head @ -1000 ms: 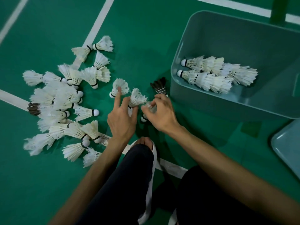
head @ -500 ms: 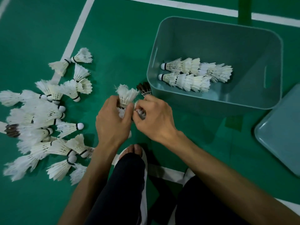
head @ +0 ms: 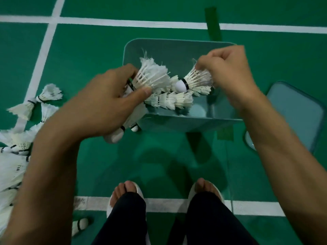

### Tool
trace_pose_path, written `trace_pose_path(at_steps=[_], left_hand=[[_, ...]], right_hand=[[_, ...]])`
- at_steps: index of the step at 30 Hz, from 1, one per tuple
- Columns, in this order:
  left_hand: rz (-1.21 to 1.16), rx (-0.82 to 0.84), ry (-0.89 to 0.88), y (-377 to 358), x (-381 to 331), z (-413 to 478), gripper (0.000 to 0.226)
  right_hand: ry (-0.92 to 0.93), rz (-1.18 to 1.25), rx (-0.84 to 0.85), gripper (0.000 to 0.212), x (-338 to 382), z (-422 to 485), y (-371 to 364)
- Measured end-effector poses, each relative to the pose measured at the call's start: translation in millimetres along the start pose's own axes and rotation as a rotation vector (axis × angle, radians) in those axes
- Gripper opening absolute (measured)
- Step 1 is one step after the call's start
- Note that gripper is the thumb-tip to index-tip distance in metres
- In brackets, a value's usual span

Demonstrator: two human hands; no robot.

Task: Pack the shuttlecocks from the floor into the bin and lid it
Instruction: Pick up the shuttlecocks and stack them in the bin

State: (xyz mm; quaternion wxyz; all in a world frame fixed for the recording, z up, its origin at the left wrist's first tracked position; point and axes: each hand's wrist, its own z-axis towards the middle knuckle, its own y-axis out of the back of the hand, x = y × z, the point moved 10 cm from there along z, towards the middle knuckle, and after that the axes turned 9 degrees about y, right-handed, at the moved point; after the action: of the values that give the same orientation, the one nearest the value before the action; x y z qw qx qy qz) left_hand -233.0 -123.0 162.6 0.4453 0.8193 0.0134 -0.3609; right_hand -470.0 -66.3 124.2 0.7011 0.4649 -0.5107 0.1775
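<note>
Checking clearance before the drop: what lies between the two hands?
Head view: shuttlecocks stacked in the bin lie between left hand and right hand.

A single head-worn wide-angle view looks steeply down from above the grey-green bin (head: 177,121), which sits centre frame, close. The person's feet show just below the bin, the green court floor (head: 88,59) all around it.

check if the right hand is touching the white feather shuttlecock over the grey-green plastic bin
Touching. The head view shows the right hand pinching the feather skirt of the white feather shuttlecock, cork end pointing left, above the open grey-green plastic bin.
</note>
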Motion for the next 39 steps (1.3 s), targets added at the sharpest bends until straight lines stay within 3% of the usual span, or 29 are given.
trace_pose_path(at_steps=[4, 7, 12, 18, 21, 23, 33, 39], left_hand=[[0.200, 0.081, 0.045, -1.0, -14.1, 26.5, 0.025], [0.280, 0.048, 0.057, 4.2, -27.5, 39.4, 0.026], [0.172, -0.025, 0.074, -0.3, -40.3, 72.0, 0.025], [0.097, 0.068, 0.164, -45.1, -4.4, 102.2, 0.033], [0.145, 0.118, 0.225, -65.1, 12.4, 110.2, 0.025], [0.171, 0.162, 0.256, -77.4, 18.8, 116.7, 0.021], [0.261, 0.515, 0.410, -131.9, 46.6, 134.1, 0.034], [0.293, 0.626, 0.434, -152.8, 63.0, 132.2, 0.045]], right_hand=[[-0.132, -0.188, 0.029, 0.028, -44.3, 12.5, 4.5], [-0.150, -0.394, 0.038, 0.023, -60.9, 12.5, 10.0], [-0.178, -0.566, 0.093, 0.020, -73.4, 7.5, 8.0], [-0.227, -0.651, 0.097, 0.028, -88.1, 12.9, 4.9], [-0.237, -0.728, 0.119, 0.034, -93.0, 19.3, -0.3], [-0.265, -0.748, 0.171, 0.027, -100.0, 23.0, -8.7], [-0.779, -0.343, 0.356, 0.004, -172.2, 7.5, -55.8], [-0.953, -0.043, 0.278, 0.011, -186.4, 0.3, -77.5]])
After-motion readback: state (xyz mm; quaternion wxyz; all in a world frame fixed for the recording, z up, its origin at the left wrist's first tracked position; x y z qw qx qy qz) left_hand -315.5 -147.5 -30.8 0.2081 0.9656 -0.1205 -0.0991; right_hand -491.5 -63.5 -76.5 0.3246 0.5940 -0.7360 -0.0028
